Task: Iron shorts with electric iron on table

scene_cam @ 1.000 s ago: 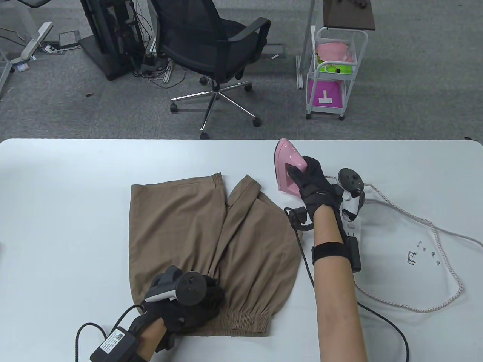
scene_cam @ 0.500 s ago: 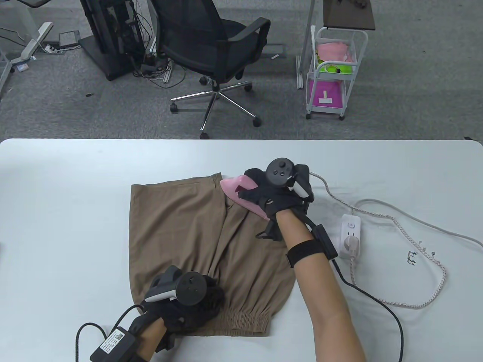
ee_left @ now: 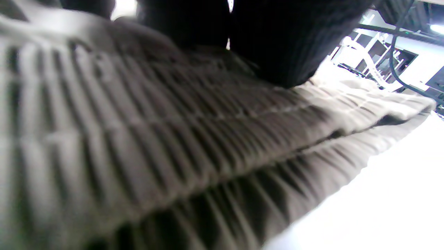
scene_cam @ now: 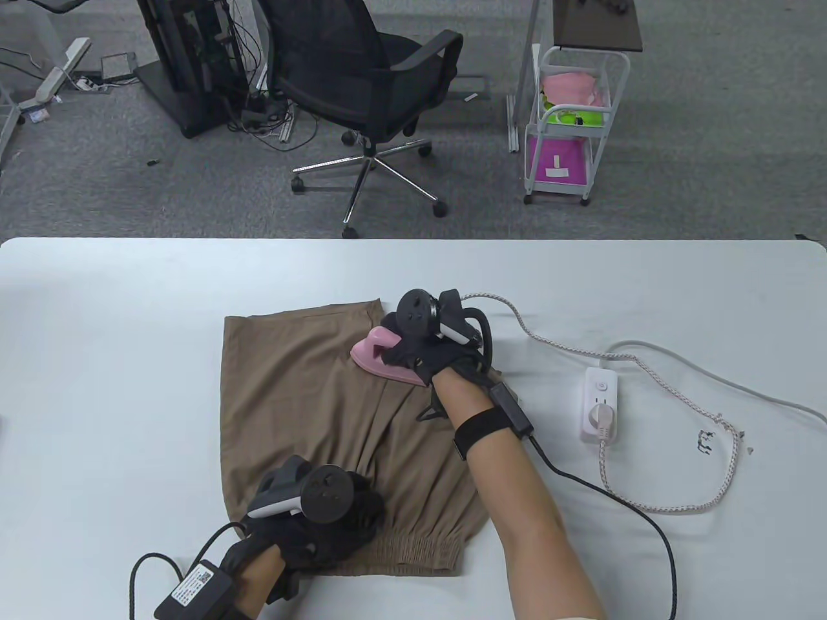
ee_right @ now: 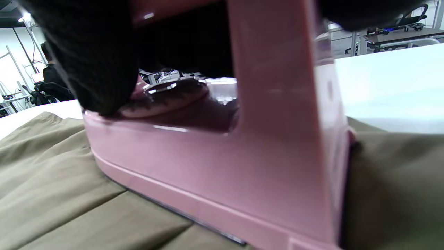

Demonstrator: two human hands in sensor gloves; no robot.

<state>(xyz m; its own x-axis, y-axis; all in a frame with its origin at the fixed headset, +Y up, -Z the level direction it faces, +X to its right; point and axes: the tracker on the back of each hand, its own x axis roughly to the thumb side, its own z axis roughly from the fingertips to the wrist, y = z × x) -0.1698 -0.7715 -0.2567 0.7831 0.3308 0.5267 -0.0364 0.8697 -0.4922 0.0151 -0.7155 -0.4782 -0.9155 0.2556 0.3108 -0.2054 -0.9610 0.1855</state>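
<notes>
Brown shorts (scene_cam: 303,400) lie flat on the white table (scene_cam: 97,336), waistband toward the front edge. My right hand (scene_cam: 426,349) grips the handle of a pink electric iron (scene_cam: 378,358), which rests sole-down on the upper middle of the shorts. The right wrist view shows the iron (ee_right: 242,166) on the fabric (ee_right: 69,201) with my fingers (ee_right: 93,69) wrapped round its handle. My left hand (scene_cam: 323,523) presses on the elastic waistband (scene_cam: 413,549). In the left wrist view its fingers (ee_left: 277,41) rest on the ribbed waistband (ee_left: 156,139).
A white power strip (scene_cam: 599,403) lies right of the shorts, with the iron's braided cord (scene_cam: 711,465) looping over the table's right side. Small dark bits (scene_cam: 707,442) lie near it. An office chair (scene_cam: 362,84) and a white cart (scene_cam: 572,123) stand beyond the far edge.
My right hand carried the iron from standing upright at the right of the shorts, laid it sole-down on the fabric and slid it left. The left hand has not moved.
</notes>
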